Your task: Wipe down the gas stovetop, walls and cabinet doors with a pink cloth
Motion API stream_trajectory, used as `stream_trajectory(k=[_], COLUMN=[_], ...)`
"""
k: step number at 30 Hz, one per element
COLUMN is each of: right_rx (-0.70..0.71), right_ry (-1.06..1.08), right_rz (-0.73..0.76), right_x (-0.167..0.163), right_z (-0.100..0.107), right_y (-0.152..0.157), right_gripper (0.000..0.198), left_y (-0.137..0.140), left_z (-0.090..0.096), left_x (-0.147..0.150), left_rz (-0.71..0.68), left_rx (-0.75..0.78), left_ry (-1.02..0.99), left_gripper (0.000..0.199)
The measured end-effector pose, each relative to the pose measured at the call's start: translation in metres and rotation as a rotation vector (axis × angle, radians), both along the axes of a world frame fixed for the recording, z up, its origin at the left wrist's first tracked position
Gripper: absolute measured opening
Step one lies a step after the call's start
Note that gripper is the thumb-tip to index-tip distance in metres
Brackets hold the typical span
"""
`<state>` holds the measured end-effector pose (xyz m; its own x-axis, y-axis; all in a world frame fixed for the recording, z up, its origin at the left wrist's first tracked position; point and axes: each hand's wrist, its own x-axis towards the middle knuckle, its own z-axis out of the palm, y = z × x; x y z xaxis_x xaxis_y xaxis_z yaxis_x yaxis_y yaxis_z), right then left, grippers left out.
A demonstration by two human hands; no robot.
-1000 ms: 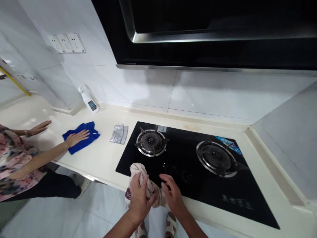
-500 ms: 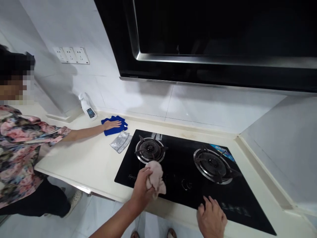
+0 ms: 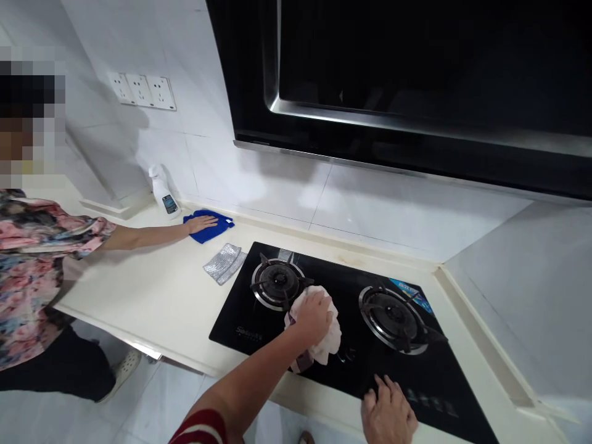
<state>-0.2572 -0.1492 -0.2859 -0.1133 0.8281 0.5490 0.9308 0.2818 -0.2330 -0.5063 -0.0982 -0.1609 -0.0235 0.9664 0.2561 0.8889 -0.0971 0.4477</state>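
Note:
My left hand (image 3: 315, 317) presses a pale pinkish-white cloth (image 3: 329, 345) against the black glass gas stove (image 3: 342, 290). The cloth lies bunched and partly spread between the two burners, close to the left burner (image 3: 278, 282); the hand hides its middle. At the stove's front edge rests my right hand (image 3: 389, 412), fingers loosely apart and lying on the glass and counter, holding nothing. The right burner (image 3: 393, 317) lies beyond that hand, apart from it.
A co-worker's hand (image 3: 202, 224) lies on a blue cloth (image 3: 209, 234) at the left of the counter (image 3: 152, 280). Beside it are a white spray bottle (image 3: 164, 194) and a silvery folded pad (image 3: 224, 263). A black range hood (image 3: 393, 132) hangs above the stove.
My left hand has moved right with the cloth and brought it down flat onto the glass, more spread out. The co-worker's hand and blue cloth have shifted slightly. My right hand stays in place.

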Motion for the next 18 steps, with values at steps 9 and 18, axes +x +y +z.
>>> stream_trajectory(k=[9, 18], right_rx=[-0.013, -0.025], right_ry=[-0.028, -0.045], right_rz=[-0.011, -0.022], right_x=[0.006, 0.003], right_z=[-0.007, -0.007], right_y=[0.002, 0.001], right_gripper=[0.040, 0.041], left_y=[-0.064, -0.150], left_z=[-0.047, -0.033], left_x=[-0.013, -0.024], left_rz=[0.065, 0.205], left_rx=[-0.061, -0.269], left_ry=[0.030, 0.060], left_gripper=[0.062, 0.068])
